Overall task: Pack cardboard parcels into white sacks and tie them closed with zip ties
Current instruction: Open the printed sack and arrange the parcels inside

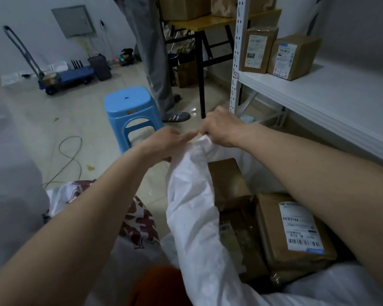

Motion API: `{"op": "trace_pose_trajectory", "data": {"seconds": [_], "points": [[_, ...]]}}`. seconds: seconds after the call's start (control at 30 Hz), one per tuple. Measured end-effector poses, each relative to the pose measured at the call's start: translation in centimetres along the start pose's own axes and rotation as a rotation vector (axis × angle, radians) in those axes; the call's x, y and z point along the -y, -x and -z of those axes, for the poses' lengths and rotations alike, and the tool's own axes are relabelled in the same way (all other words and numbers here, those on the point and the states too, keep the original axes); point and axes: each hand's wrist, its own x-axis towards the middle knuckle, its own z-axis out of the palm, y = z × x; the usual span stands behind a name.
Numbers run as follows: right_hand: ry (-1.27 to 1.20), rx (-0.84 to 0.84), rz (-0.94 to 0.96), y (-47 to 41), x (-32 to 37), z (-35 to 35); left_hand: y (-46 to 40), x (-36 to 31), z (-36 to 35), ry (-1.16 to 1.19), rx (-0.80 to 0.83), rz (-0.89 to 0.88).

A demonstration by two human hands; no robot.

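A white sack (192,202) stands in front of me, its edge gathered upward into a bunch. My right hand (219,128) grips the top of that bunch with curled fingers. My left hand (164,144) holds the gathered sack just below and to the left; its fingertips are blurred. Inside the sack's open side lie several cardboard parcels: one plain (229,182) and one with a white shipping label (294,230). No zip tie is visible.
A blue plastic stool (131,109) stands on the tiled floor ahead. A person's legs (155,69) stand beside a wooden table (208,21). A white shelf (318,93) on the right holds two labelled parcels (294,56). A printed sack (139,219) and a cable (72,155) lie on the left. A hand trolley (62,78) stands far left.
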Motion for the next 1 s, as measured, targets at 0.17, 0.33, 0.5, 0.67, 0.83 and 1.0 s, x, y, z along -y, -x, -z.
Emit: {"op": "trace_pose_trajectory", "data": {"seconds": [0.17,0.33,0.5,0.67,0.83,1.0], "points": [[0.089,0.006,-0.038,-1.3,0.3,0.3,1.2,-0.3,0.2,-0.466,0.079,-0.024],[0.18,-0.045,-0.133,-1.3,0.3,0.5,1.3,2.4,1.8,0.411,0.456,0.046],[-0.503,0.034,-0.463,1.9,4.0,4.3,-0.6,4.1,-0.7,1.054,0.323,0.138],[-0.292,0.238,-0.42,6.5,6.6,5.5,-0.2,3.2,-4.5,1.393,0.214,0.22],[-0.288,0.107,-0.435,8.9,6.9,5.9,1.0,3.3,-4.7,0.881,0.06,0.033],[0.254,-0.075,-0.119,11.1,8.6,4.3,1.4,2.1,-2.1,-0.573,-0.227,-0.829]]}}
